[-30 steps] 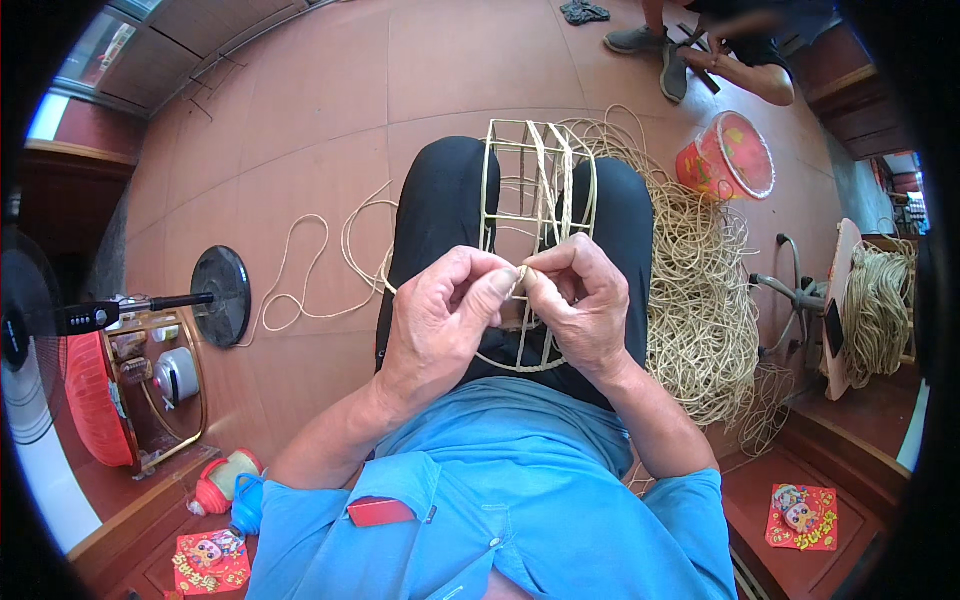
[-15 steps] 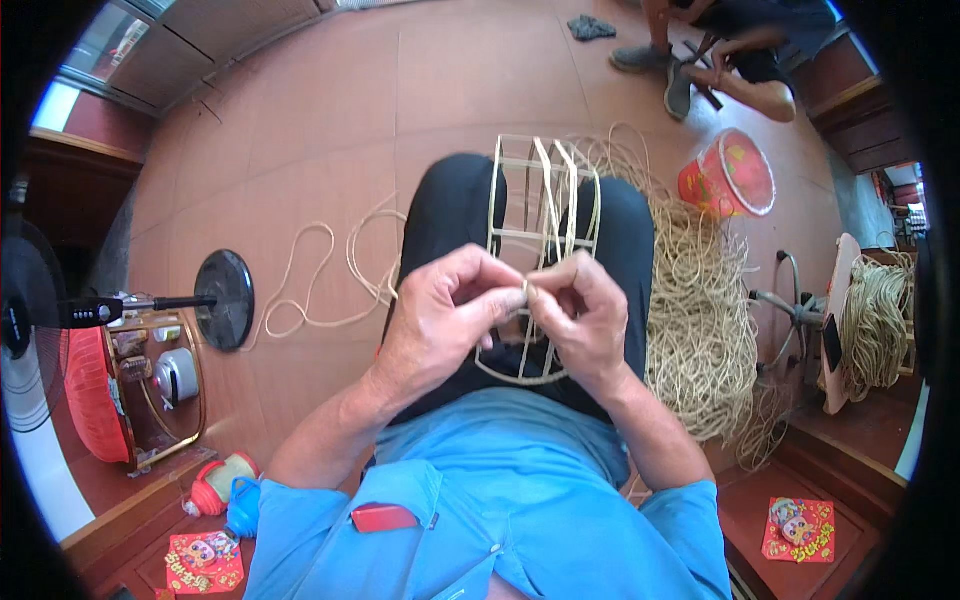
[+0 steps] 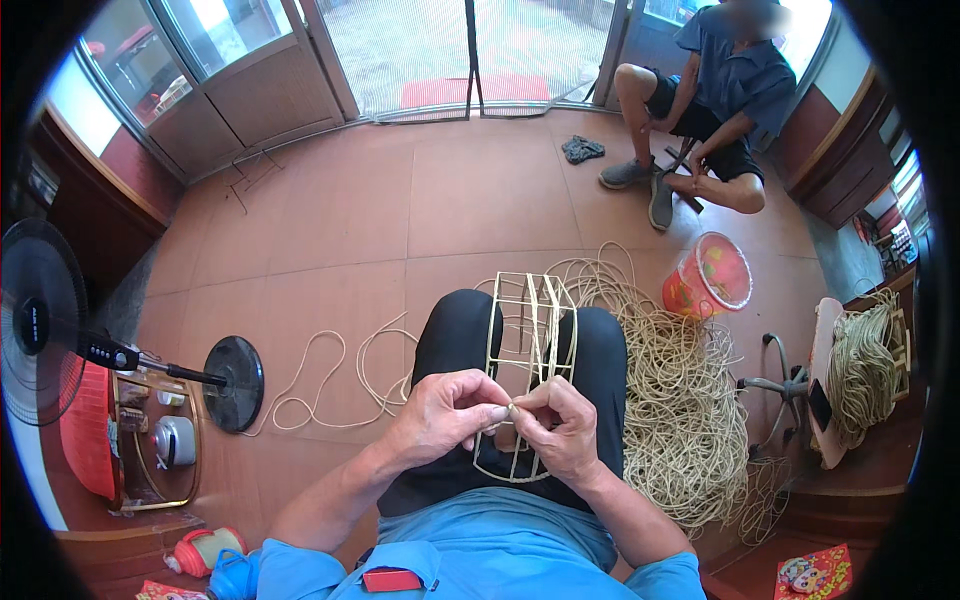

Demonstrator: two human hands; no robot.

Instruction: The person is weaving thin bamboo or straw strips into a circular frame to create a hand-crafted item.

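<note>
My left hand (image 3: 447,414) and my right hand (image 3: 562,424) meet above my lap, thumbs and index fingers pinched together at the tips. Between them shows a small pale strand (image 3: 512,409), mostly covered by the fingers. A long, open frame of thin pale bars (image 3: 532,300) lies between my thighs, below my hands. Its near end is rounded, and my hands hide part of its middle. Loose pale cord (image 3: 330,345) lies in loops on the floor to the left. A big heap of the same cord (image 3: 685,425) spreads beside my right leg.
A red bucket (image 3: 708,278) stands behind the heap. Far right, a person (image 3: 735,80) sits low. A wheeled chair base (image 3: 785,385) and a cord bundle (image 3: 865,370) are on the right. At left are a fan (image 3: 40,320), its round base (image 3: 234,384) and a kettle (image 3: 175,440).
The view has tilted up, showing the doors and more of the seated person. My hands stay pinched together above the frame.
</note>
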